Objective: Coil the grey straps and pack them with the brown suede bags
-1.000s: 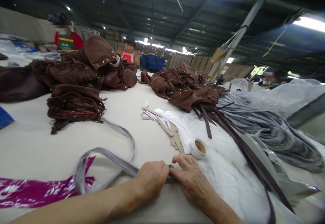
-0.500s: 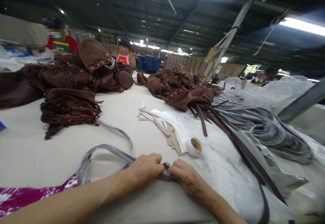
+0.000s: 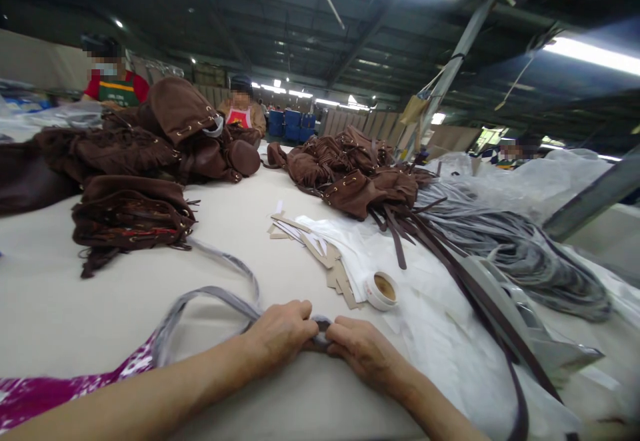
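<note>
A long strap point(image 3: 220, 292) in greyish wrapping curves across the table from a brown fringed bag point(image 3: 133, 218) at the left. Close to the table's near side, my left hand point(image 3: 284, 326) is closed on the strap, fingers pinching it. My right hand point(image 3: 363, 346) grips it too, a short way to the right. Between the two hands a small bent piece of the strap shows; the fingers hide its finer detail. Just beyond my right hand stands a white roll of tape point(image 3: 381, 291).
Brown bags lie heaped at the back left point(image 3: 175, 111) and back centre point(image 3: 350, 161). Cardboard strips point(image 3: 320, 251) and white sheets point(image 3: 440, 314) cover the middle right. Wrapped straps point(image 3: 530, 254) and a grey tape dispenser point(image 3: 525, 314) are at the right. Co-workers sit beyond the table.
The hands have drawn slightly apart, and more of the bent strap shows between them. The whole view has shifted a little. Both hands keep their grip.
</note>
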{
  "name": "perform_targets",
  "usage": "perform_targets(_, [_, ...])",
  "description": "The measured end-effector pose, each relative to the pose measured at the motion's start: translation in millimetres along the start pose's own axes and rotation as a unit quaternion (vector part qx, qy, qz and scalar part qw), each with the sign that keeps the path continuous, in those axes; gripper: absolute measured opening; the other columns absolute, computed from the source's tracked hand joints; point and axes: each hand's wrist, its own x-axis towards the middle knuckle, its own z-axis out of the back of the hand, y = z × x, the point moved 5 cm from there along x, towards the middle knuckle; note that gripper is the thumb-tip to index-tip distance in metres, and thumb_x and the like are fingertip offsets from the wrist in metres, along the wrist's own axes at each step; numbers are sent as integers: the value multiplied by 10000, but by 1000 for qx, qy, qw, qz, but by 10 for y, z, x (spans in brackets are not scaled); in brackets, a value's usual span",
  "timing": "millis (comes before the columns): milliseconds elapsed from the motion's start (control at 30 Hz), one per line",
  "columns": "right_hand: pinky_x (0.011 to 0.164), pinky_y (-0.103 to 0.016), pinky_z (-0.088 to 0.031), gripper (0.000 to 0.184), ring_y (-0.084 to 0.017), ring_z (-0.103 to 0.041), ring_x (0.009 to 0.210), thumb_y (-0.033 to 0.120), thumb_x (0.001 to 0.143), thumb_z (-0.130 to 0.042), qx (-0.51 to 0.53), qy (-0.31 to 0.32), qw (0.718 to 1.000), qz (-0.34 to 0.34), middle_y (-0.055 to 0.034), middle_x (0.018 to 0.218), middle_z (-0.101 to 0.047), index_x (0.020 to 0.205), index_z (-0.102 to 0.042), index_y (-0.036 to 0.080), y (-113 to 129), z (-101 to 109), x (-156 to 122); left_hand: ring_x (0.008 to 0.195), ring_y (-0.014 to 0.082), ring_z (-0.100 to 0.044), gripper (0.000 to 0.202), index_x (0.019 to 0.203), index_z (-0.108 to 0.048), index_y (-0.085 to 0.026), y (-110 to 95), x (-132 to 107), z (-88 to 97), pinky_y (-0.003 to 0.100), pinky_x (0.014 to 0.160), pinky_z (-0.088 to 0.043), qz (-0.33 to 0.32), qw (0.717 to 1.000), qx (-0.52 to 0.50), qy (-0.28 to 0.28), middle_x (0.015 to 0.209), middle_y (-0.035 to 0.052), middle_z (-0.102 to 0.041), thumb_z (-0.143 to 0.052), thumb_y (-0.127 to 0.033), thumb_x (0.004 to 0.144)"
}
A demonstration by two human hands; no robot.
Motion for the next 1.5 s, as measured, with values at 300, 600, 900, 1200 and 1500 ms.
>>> perform_targets(300, [656, -252, -389, 51, -176, -588, 774, 162, 882, -539, 50, -14, 997, -55, -27, 841, -635, 861, -571, 195, 94, -42, -17, 835, 169, -604, 99, 940, -619, -207, -77, -24, -43, 242, 726, -477, 24, 995, -94, -36, 911, 16, -632, -538, -235, 891])
perform_targets(600, [635, -257, -388, 55, -186, -606, 745, 145, 864, -542, 11, -7, 997, -71, -36, 823, -666, 879, -568, 190, 95, 27, 29, 862, 210, -607, 158, 965, -606, -182, -84, 24, -90, 302, 748, -489, 61, 997, -41, -39, 936, 53, -643, -460, -154, 909])
perform_targets(900, [634, -239, -382, 99, -154, -561, 728, 101, 859, -534, 55, 0, 997, 48, -15, 812, -610, 840, -573, 190, 46, 19, 0, 789, 181, -607, 111, 962, -588, -228, 47, -64, 70, 243, 656, -460, -34, 999, -32, 19, 889, 11, -620, -553, -306, 892])
perform_targets(1200, [656, -257, -401, 45, -183, -599, 756, 201, 876, -548, 82, -3, 996, -37, -33, 827, -658, 836, -564, 191, 115, 38, 33, 878, 202, -609, 101, 942, -558, -175, -160, -40, -105, 281, 759, -461, 63, 989, -129, -32, 957, 48, -658, -481, -164, 877])
perform_targets(1500, [613, -237, -375, 55, -161, -589, 706, 163, 858, -559, 46, -6, 999, -12, -2, 771, -641, 824, -581, 200, 45, 96, 17, 846, 199, -634, 107, 939, -615, -202, 10, -13, 74, 260, 722, -470, 30, 997, -72, -3, 911, 33, -681, -524, -229, 890])
